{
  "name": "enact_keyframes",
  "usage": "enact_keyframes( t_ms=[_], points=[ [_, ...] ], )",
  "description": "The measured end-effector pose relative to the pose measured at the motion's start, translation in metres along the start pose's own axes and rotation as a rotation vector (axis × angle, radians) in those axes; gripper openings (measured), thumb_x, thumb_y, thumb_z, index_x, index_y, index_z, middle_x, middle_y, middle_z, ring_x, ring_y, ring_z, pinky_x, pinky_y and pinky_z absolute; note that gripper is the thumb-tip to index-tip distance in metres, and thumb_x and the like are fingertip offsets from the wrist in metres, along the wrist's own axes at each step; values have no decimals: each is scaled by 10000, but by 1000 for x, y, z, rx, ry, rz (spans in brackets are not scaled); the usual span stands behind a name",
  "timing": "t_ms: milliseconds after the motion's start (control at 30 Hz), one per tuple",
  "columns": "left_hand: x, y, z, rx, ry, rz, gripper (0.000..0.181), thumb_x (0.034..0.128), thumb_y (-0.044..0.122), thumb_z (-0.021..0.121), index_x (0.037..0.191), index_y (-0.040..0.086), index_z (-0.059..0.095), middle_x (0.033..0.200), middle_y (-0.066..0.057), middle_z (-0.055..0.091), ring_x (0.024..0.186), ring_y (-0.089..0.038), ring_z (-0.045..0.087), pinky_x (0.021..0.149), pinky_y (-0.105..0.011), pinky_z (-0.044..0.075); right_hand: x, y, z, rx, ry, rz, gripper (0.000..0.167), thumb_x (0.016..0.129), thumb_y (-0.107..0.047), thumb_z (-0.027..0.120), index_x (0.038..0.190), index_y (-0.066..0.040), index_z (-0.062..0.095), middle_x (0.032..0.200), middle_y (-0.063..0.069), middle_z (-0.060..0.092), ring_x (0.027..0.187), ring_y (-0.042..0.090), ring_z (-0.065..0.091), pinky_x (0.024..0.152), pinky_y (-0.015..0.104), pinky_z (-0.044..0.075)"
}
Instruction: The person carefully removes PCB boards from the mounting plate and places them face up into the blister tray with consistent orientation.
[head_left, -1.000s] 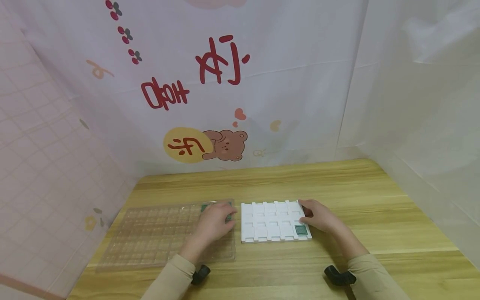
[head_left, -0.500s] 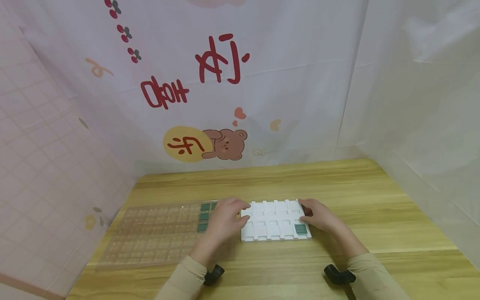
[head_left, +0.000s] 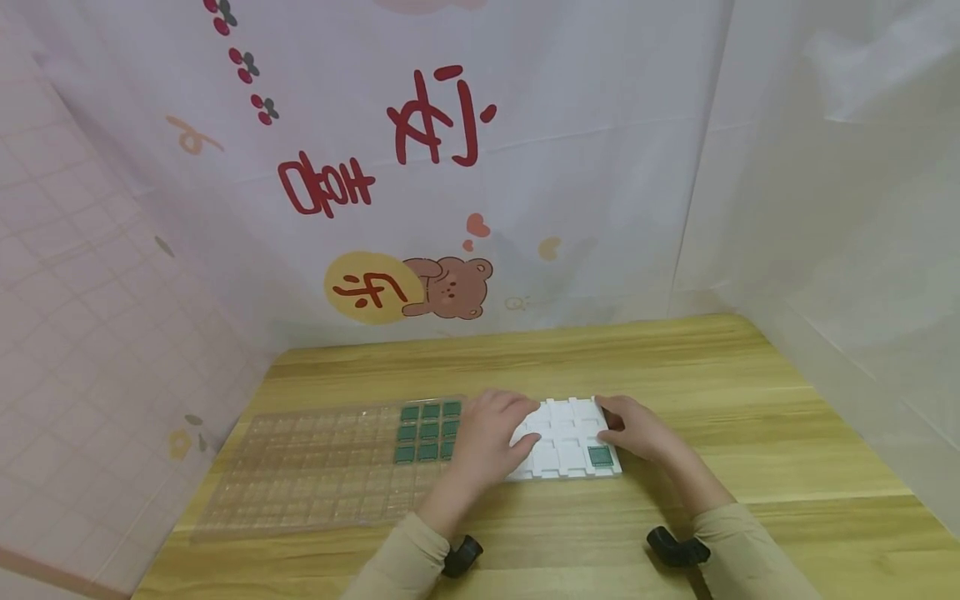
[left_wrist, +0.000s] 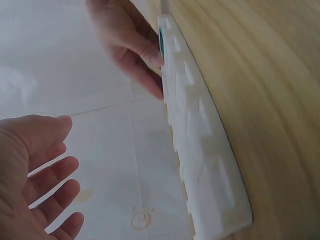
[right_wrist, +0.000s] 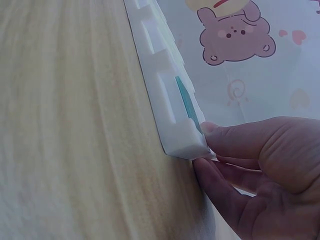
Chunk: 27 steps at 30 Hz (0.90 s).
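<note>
My left hand (head_left: 491, 437) is over the left end of a white slotted tray (head_left: 570, 454). Its thumb and fingers are apart, and I see nothing between them in the left wrist view. At the tray's right edge, my right hand (head_left: 636, 427) grips the rim between thumb and fingers. One green square circuit board (head_left: 601, 456) sits in the tray's front right slot, with an edge of this board (right_wrist: 189, 105) showing in the right wrist view. The left hand covers the tray's left slots in the head view.
A clear plastic tray (head_left: 300, 479) lies on the wooden table (head_left: 555, 542) at left, with several green circuit boards (head_left: 429, 432) in its back right pockets. A printed cloth (head_left: 585, 167) hangs behind the table.
My left hand has moved right, from over the green boards in the clear tray to above the white tray, uncovering those boards. The right hand keeps its grip on the tray edge.
</note>
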<state>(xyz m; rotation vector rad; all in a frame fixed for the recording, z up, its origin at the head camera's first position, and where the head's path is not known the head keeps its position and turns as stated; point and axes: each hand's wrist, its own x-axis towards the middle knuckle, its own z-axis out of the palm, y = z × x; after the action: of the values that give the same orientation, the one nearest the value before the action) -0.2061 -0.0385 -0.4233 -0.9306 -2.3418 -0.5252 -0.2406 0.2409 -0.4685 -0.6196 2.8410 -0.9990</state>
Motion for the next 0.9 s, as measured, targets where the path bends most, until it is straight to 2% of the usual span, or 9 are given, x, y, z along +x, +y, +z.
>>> enact_keyframes(
  t_ms=[200, 367, 533, 767, 900],
  points=[
    [7, 18, 12, 57, -110, 10, 408, 823, 329, 799, 1194, 194, 697, 1152, 44, 666, 1092, -177, 566, 938, -381, 450, 2, 0, 0, 31, -8, 22, 607, 879, -72, 733, 1366, 164, 459, 1273, 292, 555, 1090, 361, 547, 957, 559, 430],
    [13, 33, 24, 90, -194, 26, 442, 834, 393, 778, 1226, 210, 688, 1181, 69, 654, 1116, -155, 553, 959, -367, 441, 2, 1, 0, 30, -9, 3, 596, 870, -57, 734, 1351, 173, 467, 1253, 284, 568, 1083, 354, 550, 946, 548, 440],
    [18, 43, 35, 96, -231, 32, 468, 820, 417, 787, 1233, 221, 687, 1203, 83, 646, 1129, -132, 549, 974, -355, 431, 3, 2, -1, 41, -12, -21, 591, 868, -42, 728, 1345, 186, 462, 1220, 272, 585, 1037, 322, 558, 908, 519, 462],
    [25, 54, 48, 138, -299, 21, 416, 818, 453, 782, 1181, 264, 707, 1165, 113, 646, 1086, -112, 549, 930, -319, 434, 1, 2, -1, 29, 6, -60, 584, 865, -43, 737, 1333, 188, 473, 1251, 313, 562, 1138, 441, 535, 948, 577, 435],
    [28, 57, 54, 168, -348, -1, 374, 817, 459, 780, 1143, 285, 721, 1109, 116, 649, 1028, -113, 546, 889, -309, 439, 1, 2, -1, 31, 11, -69, 575, 863, -33, 736, 1328, 189, 479, 1244, 309, 569, 1143, 444, 535, 951, 576, 434]
  ],
)
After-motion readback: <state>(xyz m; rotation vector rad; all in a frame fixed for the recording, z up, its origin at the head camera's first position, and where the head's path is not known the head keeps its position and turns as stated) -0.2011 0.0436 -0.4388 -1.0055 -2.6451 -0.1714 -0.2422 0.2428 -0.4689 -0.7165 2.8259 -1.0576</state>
